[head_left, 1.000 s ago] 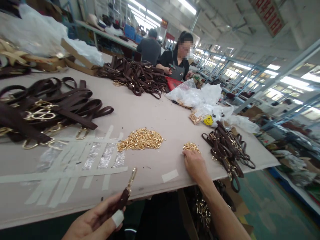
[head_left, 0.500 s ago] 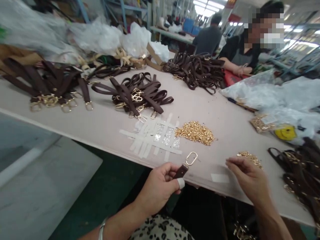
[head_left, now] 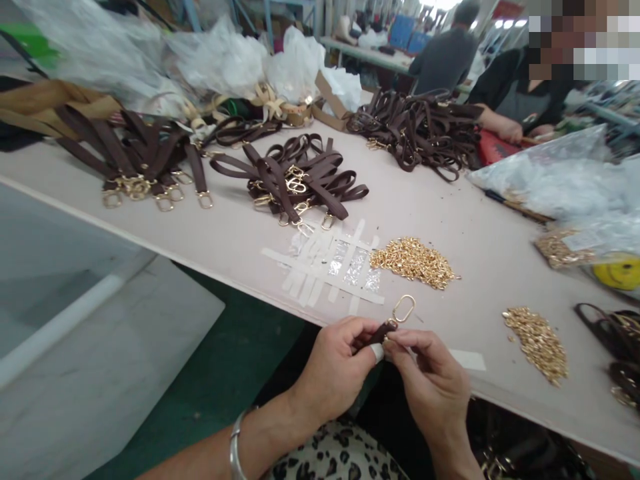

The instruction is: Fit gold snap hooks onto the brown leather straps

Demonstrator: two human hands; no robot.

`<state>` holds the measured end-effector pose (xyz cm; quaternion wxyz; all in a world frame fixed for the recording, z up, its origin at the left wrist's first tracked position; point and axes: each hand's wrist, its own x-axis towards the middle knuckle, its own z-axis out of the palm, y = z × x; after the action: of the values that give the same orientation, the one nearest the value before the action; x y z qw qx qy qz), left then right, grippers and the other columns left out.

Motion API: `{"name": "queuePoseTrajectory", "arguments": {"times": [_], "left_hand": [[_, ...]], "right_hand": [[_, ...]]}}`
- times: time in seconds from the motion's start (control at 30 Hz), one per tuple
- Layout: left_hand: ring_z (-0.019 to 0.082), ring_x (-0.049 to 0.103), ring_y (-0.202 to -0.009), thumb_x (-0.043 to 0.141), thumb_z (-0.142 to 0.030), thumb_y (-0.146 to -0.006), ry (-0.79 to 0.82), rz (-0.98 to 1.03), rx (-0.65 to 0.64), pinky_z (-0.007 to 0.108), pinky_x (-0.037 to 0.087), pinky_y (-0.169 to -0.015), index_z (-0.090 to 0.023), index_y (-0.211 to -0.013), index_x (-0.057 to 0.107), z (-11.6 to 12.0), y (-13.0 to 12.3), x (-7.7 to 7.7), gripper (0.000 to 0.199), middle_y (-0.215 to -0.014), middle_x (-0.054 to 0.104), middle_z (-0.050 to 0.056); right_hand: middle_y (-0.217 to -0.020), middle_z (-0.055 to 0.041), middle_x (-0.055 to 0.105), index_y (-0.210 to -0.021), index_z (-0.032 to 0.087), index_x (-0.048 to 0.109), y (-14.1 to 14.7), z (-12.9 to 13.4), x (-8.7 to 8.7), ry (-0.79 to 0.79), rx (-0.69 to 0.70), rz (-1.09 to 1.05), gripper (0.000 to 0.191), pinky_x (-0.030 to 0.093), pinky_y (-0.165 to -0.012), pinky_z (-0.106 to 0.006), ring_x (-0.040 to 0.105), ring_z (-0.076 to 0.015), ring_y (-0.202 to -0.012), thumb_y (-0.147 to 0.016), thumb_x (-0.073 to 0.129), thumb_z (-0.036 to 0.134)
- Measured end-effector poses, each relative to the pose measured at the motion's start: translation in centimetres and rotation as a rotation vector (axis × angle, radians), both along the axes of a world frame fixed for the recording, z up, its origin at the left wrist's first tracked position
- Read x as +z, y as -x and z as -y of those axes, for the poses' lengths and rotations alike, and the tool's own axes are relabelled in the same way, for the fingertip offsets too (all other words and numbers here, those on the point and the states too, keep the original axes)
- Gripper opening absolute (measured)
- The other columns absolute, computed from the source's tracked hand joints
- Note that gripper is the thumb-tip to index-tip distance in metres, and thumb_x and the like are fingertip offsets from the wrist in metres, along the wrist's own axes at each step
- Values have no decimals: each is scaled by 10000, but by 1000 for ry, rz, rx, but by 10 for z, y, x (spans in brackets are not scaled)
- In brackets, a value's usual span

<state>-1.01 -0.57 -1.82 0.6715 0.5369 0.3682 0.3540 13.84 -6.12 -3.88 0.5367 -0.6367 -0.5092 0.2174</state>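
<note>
Two heaps and four piles, counted around my larger heap of gold fittings (head_left: 414, 263).
Right of that heap I have one smaller heap (head_left: 536, 343). Of the four brown-strap piles, a middle pile (head_left: 285, 180) and an outer pile (head_left: 163, 150) sit left of it, a far pile (head_left: 415, 130) behind, a cut-off pile (head_left: 625, 370) right. Nearer me: two hands, left hand (head_left: 333, 373) and right hand (head_left: 437, 377), one strap (head_left: 383, 332), one oval clasp (head_left: 397, 307).

We're on one head-worn cam looking forward and down, left hand (head_left: 333, 373) and right hand (head_left: 434, 383) close at lower centre, table (head_left: 425, 207) across mid-frame, near edge sloping down rightward, blue bins (head_left: 400, 31) far off up top.
</note>
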Motion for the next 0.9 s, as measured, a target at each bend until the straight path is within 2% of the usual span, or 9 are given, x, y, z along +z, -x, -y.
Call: {"name": "queuePoseTrajectory", "arguments": {"times": [0.2, 0.37, 0.47, 0.57, 0.67, 0.9], "left_hand": [[171, 659, -882, 584, -64, -830, -115, -95, 9, 275, 504, -820, -217, -995, 754, 1, 1, 3, 282, -950, 731, 17], [167, 647, -895, 560, -27, -830, -202, -121, 1, 270, 484, -832, -234, -1036, 744, 4, 2, 3, 346, -942, 709, 7], [166, 647, -872, 591, -76, -862, -212, -118, -31, 266, 484, -815, -237, -1045, 749, 4, 3, 2, 290, -919, 705, 8], [189, 662, -910, 653, -199, -884, -114, -52, -68, 279, 495, -842, -219, -1041, 759, 4, 4, 1, 191, -964, 733, 28], [202, 663, -900, 705, -290, -863, 2, -4, -102, 285, 502, -829, -206, -1009, 774, 5, 5, 0, 182, -957, 752, 40], [106, 555, -624, 784, -332, -785, 262, 73, -124, 223, 457, -613, -154, -875, 784, 7, 4, -2, 199, -730, 691, 12]], "right_hand": [[-872, -15, 737, -889, 248, 709, 5, 4, 2, -13, -37, 24, 77, 565, -777, -306, 695, -186, -852, -822, 727, 216], [-830, -14, 713, -864, 225, 685, 8, 5, 5, 31, -103, -134, 122, 568, -738, -291, 680, -171, -787, -784, 768, 262], [-840, -5, 696, -928, 227, 653, 8, 3, 8, 51, -121, -271, 225, 567, -696, -268, 669, -151, -757, -759, 794, 270], [-866, -3, 698, -1025, 242, 622, 6, 4, 9, 70, -72, -450, 347, 574, -694, -261, 675, -149, -770, -736, 813, 265], [-875, -4, 712, -1083, 258, 597, 5, 9, 8, 125, -30, -574, 431, 584, -712, -271, 691, -160, -791, -718, 827, 257], [-867, -6, 698, -1166, 269, 560, 9, 20, 4, 135, 12, -623, 471, 595, -671, -285, 683, -166, -761, -758, 795, 269]]}}
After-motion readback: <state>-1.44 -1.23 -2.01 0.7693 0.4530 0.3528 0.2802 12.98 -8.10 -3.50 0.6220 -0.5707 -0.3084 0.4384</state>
